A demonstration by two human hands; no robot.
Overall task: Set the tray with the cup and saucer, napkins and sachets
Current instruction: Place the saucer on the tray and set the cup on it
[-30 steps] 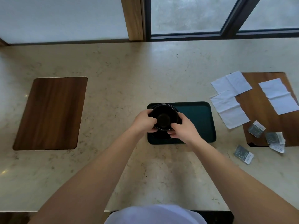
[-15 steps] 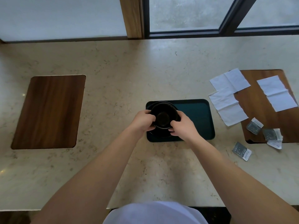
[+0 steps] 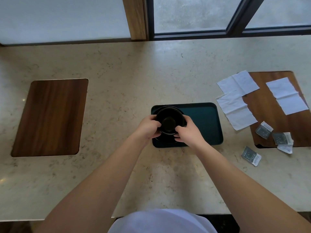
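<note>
On tray [image 3: 204, 121], left half: black cup [image 3: 169, 121] on saucer [image 3: 165, 140] | left hand [image 3: 148, 129] and right hand [image 3: 188, 132] both clasp cup | napkins [image 3: 235, 110] and sachets [image 3: 264, 131] lie off to the right, near tray's right end; right hand nearer

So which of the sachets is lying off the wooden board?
The sachet nearest the person, alone on the stone counter in front of the right-hand board. The other three lie at that board's near edge.
</note>
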